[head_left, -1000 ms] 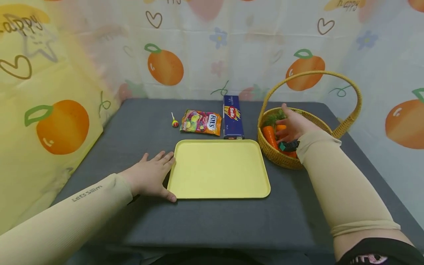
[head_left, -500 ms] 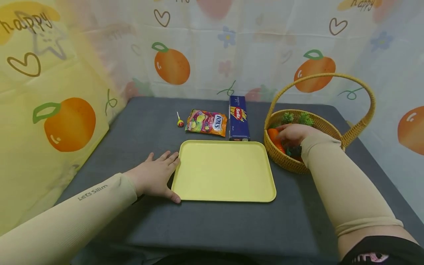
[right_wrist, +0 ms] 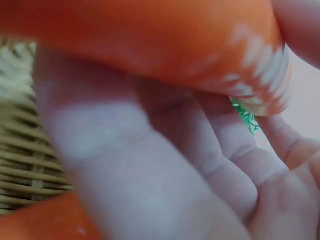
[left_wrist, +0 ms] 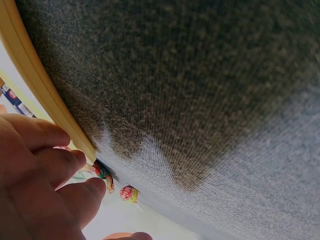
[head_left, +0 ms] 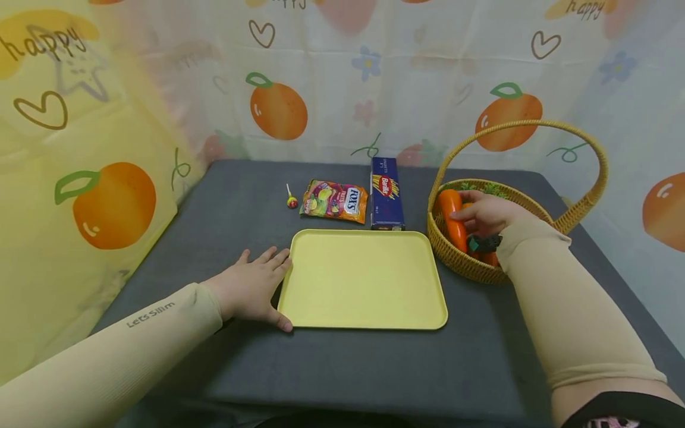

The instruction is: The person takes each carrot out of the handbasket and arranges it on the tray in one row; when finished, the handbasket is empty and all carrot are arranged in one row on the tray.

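Note:
A smooth orange carrot (head_left: 452, 217) is in my right hand (head_left: 489, 215), which grips it at the left side of the wicker basket (head_left: 476, 270). Close up in the right wrist view, the fingers curl along the carrot (right_wrist: 175, 45), with white marks or glare near its end. More orange carrots with green tops lie lower in the basket, partly hidden by the hand. My left hand (head_left: 248, 291) rests with spread fingers at the left edge of the yellow tray (head_left: 364, 279). In the left wrist view its fingertips touch the tray's rim (left_wrist: 47, 87).
Behind the tray lie a lollipop (head_left: 291, 201), a Fox's candy bag (head_left: 334, 201) and a blue Barilla spaghetti box (head_left: 387, 196). The basket's tall handle (head_left: 535, 123) arches over my right hand. Grey cloth (head_left: 321, 362) covers the table, and a printed curtain hangs behind it.
My right hand has reached down into the basket, closed on a carrot and raised it slightly at the left side. The left hand stays at the tray's edge. The view has shifted a little.

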The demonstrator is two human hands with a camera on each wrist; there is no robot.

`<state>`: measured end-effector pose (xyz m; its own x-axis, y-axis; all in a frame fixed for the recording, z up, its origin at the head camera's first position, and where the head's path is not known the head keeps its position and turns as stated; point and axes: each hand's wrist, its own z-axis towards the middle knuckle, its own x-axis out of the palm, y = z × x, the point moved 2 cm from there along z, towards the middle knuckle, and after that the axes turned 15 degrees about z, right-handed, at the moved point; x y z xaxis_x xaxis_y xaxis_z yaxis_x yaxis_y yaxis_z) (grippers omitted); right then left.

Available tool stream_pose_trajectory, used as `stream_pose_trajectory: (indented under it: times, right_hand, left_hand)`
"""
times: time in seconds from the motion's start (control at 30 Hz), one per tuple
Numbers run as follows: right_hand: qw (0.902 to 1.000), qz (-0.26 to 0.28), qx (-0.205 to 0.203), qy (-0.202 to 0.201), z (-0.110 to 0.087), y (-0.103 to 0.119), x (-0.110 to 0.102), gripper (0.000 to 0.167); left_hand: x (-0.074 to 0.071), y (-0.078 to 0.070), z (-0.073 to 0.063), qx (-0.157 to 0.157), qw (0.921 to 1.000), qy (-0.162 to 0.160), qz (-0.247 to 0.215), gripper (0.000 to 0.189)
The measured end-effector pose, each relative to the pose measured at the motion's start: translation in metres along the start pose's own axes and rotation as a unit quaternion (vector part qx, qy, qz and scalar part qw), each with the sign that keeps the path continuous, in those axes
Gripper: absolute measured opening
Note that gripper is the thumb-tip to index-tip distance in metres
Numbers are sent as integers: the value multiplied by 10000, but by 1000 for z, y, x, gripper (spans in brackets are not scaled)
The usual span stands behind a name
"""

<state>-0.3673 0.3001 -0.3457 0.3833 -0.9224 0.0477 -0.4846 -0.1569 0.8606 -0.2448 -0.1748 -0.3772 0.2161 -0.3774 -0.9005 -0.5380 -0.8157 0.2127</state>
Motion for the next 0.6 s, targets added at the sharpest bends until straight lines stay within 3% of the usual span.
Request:
stream_pose_trajectory:
  times: [0.17,0.3,0.43,0.6]
  right_hand:
    - [9961,792,-359,-121,-13,9,-1,79]
    - [9874,1464,-542,-254,-27,13,0,77]
    - [9700,2305,-717,-283,-43,12,9,74]
    - [9480,3002,-1054,-87,-60,5,27,53]
  left_hand:
    - [1,2,-2,-44,10000,-3,-22,145]
    - [2,3,-2,-41,10000,-46,-36,145]
    - [3,1,-1,-6,10000,-57,-37,146]
    - [4,1,-1,-40,9999,-57,-89,146]
